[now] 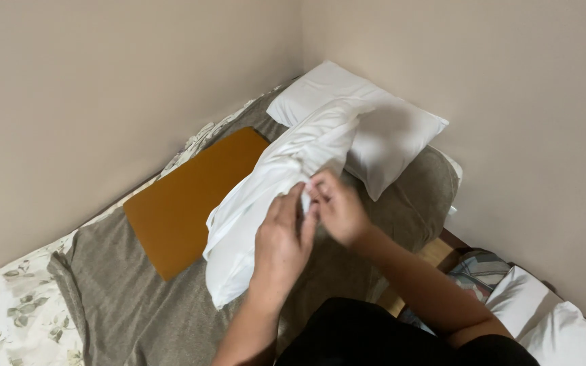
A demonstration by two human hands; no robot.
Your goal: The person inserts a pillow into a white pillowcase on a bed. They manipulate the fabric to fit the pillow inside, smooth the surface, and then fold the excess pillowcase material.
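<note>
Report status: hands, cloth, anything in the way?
Left hand and right hand both pinching white cloth. Cloth bunched over grey bedding. Orange board alongside, pillow behind.

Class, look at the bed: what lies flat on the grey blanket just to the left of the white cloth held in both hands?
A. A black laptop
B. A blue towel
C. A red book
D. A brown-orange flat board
D: a brown-orange flat board lies on the grey blanket beside the white cloth pinched by the left hand and right hand.
</note>
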